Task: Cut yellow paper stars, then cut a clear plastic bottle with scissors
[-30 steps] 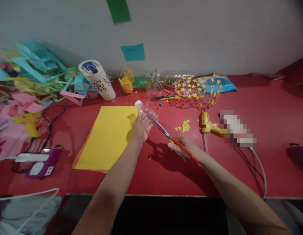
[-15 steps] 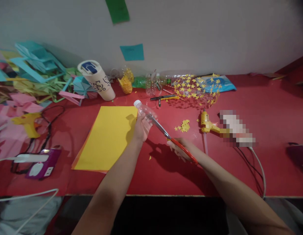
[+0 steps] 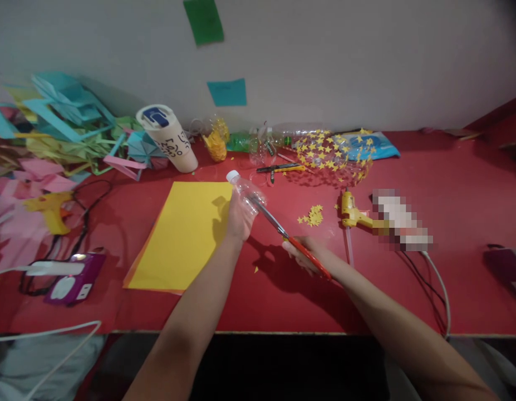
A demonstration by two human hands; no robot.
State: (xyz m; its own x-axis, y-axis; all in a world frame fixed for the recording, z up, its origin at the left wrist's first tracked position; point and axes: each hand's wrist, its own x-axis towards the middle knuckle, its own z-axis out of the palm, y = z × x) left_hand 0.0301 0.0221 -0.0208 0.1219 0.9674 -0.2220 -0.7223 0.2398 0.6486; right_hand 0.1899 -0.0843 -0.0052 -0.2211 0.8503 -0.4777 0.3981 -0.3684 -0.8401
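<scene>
My left hand (image 3: pixel 240 216) is closed around a clear plastic bottle top (image 3: pixel 246 189) with a white cap, held tilted above the table. In my right hand (image 3: pixel 301 253) are large scissors (image 3: pixel 303 252) with red handles. Their metal blades reach up and left to the cut end of the bottle piece; I cannot tell how far apart the blades are. Below my left hand lies a stack of paper (image 3: pixel 182 234) with a yellow sheet on top. Right of the scissors is a small heap of yellow paper stars (image 3: pixel 314 215).
A yellow glue gun (image 3: pixel 353 210) lies to the right, another glue gun (image 3: pixel 51 211) to the left by a purple power strip (image 3: pixel 74 281). Along the wall stand a white tumbler (image 3: pixel 172 142), plastic bottles (image 3: pixel 243 140) and a star-covered clear piece (image 3: pixel 330 150). Folded paper (image 3: pixel 61 111) piles up far left.
The scissors and my right hand have shifted slightly left. The bottle piece stays in my left hand, turned a little. The whole view has moved slightly.
</scene>
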